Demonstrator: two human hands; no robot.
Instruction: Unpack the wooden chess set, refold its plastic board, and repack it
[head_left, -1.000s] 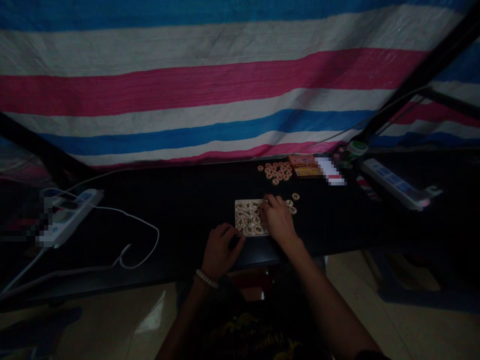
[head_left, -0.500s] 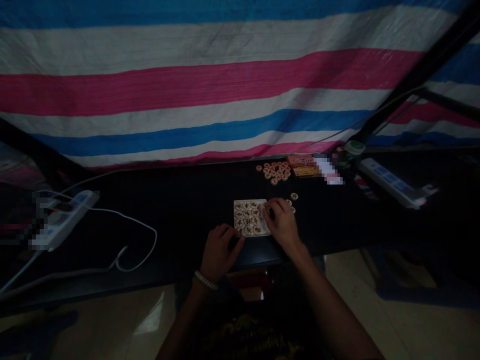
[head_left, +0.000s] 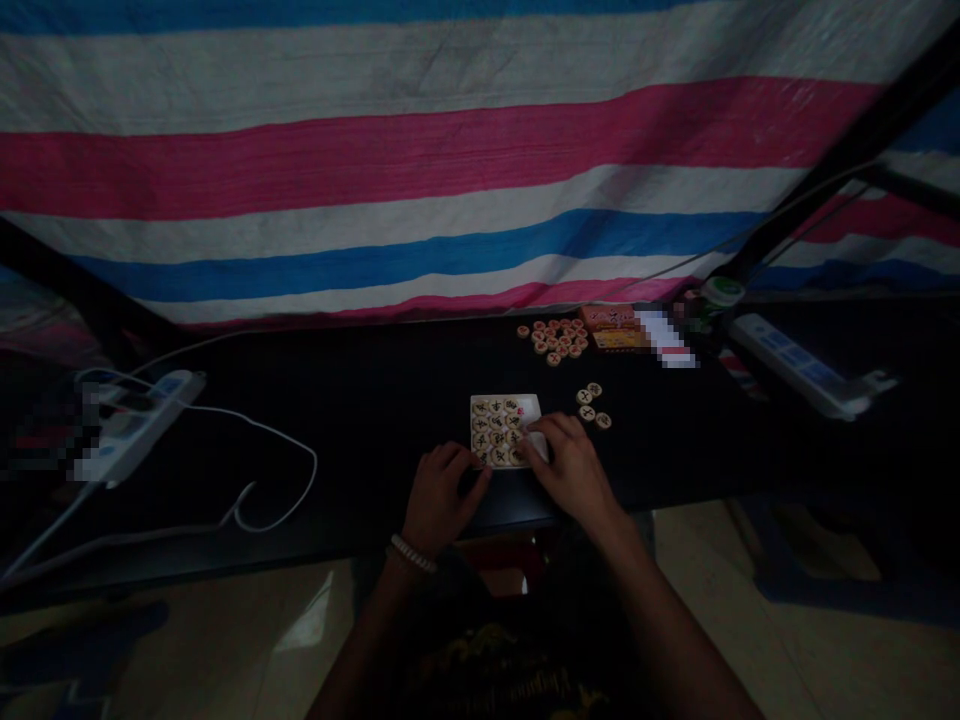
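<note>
Round xiangqi pieces [head_left: 496, 437] with dark characters lie in rows in a shallow white box [head_left: 530, 406] on the black table. My left hand [head_left: 442, 490] holds the box by its near left corner, thumb at the front edge. Over the box's right side, my right hand [head_left: 574, 465] has its thumb and fingers apart, the tips by the rightmost pieces; I see no piece between them. Several loose pieces [head_left: 586, 413] with dark characters sit just beyond the right hand. Farther back is a cluster of red-marked pieces [head_left: 553, 358].
An orange printed box [head_left: 611, 330] lies at the back, near a green-and-white lidded container [head_left: 722, 292]. Power strips stand at the left [head_left: 150, 425] and right [head_left: 795, 365]; a white cable [head_left: 311, 455] loops across the table's left. A striped sheet [head_left: 420, 170] hangs behind.
My right hand has moved down and slightly right over the box, its fingers opening from a pinch. The loose pieces beside it are now uncovered. My left hand stays at the corner.
</note>
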